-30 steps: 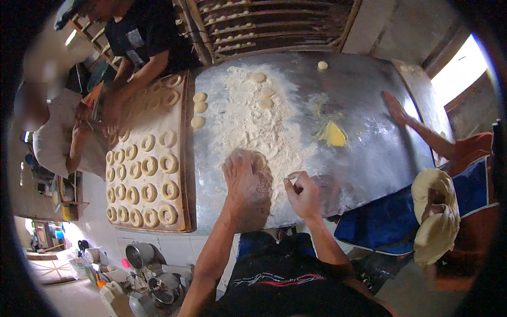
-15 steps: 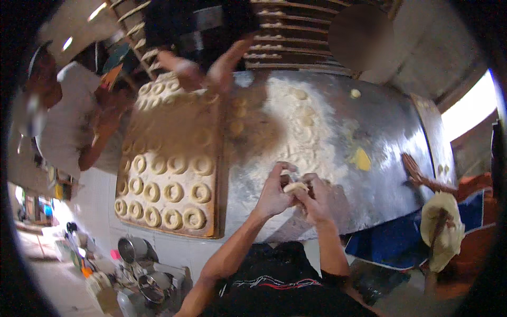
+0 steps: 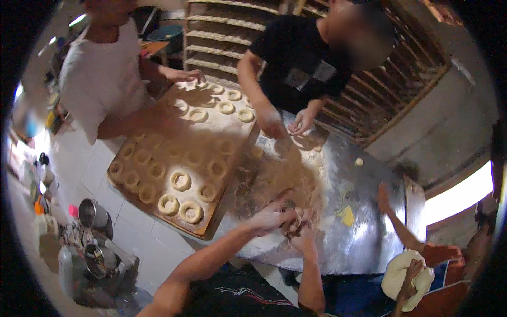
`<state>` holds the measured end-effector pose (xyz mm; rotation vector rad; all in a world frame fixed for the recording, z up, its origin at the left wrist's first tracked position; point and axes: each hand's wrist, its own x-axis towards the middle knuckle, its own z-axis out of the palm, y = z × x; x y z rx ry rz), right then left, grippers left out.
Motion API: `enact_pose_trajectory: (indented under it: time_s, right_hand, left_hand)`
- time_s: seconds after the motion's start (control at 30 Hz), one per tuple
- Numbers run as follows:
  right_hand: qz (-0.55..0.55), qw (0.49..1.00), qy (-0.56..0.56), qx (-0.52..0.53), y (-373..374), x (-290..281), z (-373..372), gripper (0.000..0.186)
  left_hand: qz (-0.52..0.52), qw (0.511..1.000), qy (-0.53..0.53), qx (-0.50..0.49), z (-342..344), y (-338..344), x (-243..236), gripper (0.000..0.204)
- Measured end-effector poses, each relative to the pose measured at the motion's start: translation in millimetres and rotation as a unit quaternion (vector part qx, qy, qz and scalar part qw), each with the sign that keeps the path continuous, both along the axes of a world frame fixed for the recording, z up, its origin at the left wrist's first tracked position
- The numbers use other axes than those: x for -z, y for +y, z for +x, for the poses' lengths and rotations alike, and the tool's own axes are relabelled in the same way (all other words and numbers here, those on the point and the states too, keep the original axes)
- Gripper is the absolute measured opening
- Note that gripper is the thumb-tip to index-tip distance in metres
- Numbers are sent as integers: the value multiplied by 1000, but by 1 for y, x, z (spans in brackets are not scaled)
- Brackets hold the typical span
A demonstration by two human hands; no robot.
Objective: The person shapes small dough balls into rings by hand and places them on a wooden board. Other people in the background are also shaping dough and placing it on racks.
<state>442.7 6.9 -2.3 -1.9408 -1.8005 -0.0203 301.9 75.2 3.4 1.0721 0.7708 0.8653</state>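
Hands come together low over the near side of the counter [image 3: 364, 244], the left hand [image 3: 269, 217] almost meeting the right hand [image 3: 303, 239], fingers bent; shadow covers the gap, so I can't tell whether they're clamped on anything. To their left, dough rings [image 3: 174, 181] sit in rows on a wooden board [image 3: 222, 126], and loose flour [image 3: 319, 165] runs toward the far side. Right of that lie a yellow smear [image 3: 346, 216] and, farther off, one small dough ball [image 3: 359, 161]. A dark-shirted co-worker [image 3: 301, 55] leans in from the far side.
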Motion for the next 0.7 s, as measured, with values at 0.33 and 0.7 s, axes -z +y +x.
enact_pose_trajectory:
  time_s: [0.33, 0.7]
  right_hand:
    - [-86, 690, 713, -85, -52, -2, 15, 38]
    - [-70, 639, 754, -134, -67, -15, 17, 50]
  left_hand:
    - [307, 878, 145, -337, 44, -69, -6, 50]
    - [-65, 962, -77, -253, 36, -91, -15, 53]
